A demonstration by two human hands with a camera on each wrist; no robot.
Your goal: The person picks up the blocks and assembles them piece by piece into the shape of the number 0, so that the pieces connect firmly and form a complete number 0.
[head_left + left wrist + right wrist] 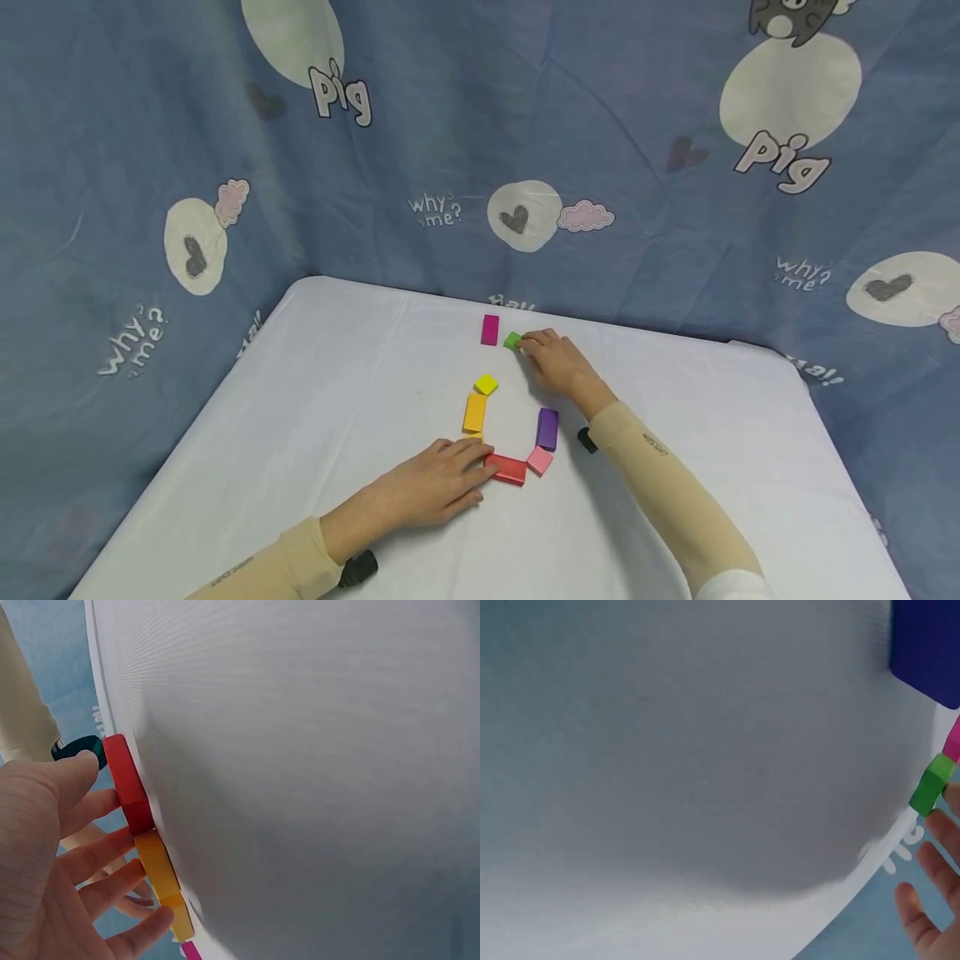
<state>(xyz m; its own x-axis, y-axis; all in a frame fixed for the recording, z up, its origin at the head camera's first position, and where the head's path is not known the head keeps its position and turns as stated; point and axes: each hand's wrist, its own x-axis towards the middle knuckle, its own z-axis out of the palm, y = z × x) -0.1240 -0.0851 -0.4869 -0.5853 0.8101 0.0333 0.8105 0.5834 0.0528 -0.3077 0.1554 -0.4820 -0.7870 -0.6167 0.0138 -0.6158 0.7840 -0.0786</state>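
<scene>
My left hand (431, 485), fingers spread, lies with its fingertips at the red block (509, 470). In the left wrist view its other fingertips rest along two orange-yellow blocks (157, 862) joined end to end with the red one. At the far side, my right hand (557, 362) touches the right side of a small green block (513, 341) with its fingertips. That green block (932, 784) shows no finger on its left face in the right wrist view. A magenta block (490, 330) lies just left of it.
A yellow block (486, 384) and an orange block (474, 413) continue the curve upward on the left. On the right, a pink block (539, 461) meets a purple block (547, 429). All lie on a white-covered table (360, 358), with a patterned blue curtain (420, 150) behind.
</scene>
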